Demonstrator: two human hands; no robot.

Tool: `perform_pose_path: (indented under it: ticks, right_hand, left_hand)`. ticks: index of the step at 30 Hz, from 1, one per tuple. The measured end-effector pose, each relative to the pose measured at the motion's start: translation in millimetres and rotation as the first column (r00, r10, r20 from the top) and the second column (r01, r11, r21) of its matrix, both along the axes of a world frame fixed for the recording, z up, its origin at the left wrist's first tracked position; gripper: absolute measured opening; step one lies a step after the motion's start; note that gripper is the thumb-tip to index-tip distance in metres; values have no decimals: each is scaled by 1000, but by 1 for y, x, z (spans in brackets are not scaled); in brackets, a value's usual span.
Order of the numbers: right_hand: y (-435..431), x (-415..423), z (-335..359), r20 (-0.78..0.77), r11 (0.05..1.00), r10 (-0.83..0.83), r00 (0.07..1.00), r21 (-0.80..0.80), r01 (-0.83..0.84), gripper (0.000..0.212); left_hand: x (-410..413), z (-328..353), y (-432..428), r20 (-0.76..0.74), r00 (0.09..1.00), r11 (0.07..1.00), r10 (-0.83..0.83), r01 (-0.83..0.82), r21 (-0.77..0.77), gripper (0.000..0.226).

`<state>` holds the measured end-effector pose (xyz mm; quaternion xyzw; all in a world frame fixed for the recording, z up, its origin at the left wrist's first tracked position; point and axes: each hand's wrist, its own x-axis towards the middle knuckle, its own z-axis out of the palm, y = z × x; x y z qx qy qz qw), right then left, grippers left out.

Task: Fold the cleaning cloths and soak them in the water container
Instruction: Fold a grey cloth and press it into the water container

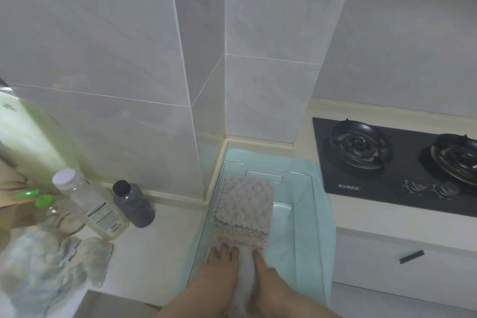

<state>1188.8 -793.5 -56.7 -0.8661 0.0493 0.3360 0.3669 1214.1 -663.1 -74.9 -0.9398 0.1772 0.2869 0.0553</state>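
Observation:
A clear plastic water container (304, 204) stands on the counter in the wall corner, on top of a pale teal cloth (320, 235). Inside it lie several folded beige cleaning cloths (245, 204) with a bumpy texture, stacked in steps. At its near end lies a white cloth (244, 276). My left hand (219, 276) and my right hand (269, 281) reach into the container on either side of the white cloth. Their fingers are stretched out and press down at the near edge of the beige stack.
Left of the container stand a dark bottle (133, 204), a clear bottle with a white cap (90, 204) and a large pale green bottle (28, 137). A crumpled blue-white cloth (49, 266) lies at the front left. A black gas hob (397, 160) sits to the right.

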Motion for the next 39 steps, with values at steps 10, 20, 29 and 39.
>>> perform_pose_path:
  ticks: [10,20,29,39]
  right_hand:
    - [-17,-11,75,295,943,-305,905,222,246,68]
    - [-10,-6,149,490,888,-444,750,349,298,38]
    - [-2,4,207,455,823,-352,818,567,39,24]
    - [18,-74,211,498,667,278,822,516,-538,31]
  left_hand:
    - [16,104,32,-62,989,661,131,-134,-738,70]
    - [-13,158,96,-195,829,126,524,-302,-945,31]
    - [-93,207,93,-144,588,-19,796,-214,-977,46]
    - [-249,224,44,-109,179,-71,978,-205,-976,44]
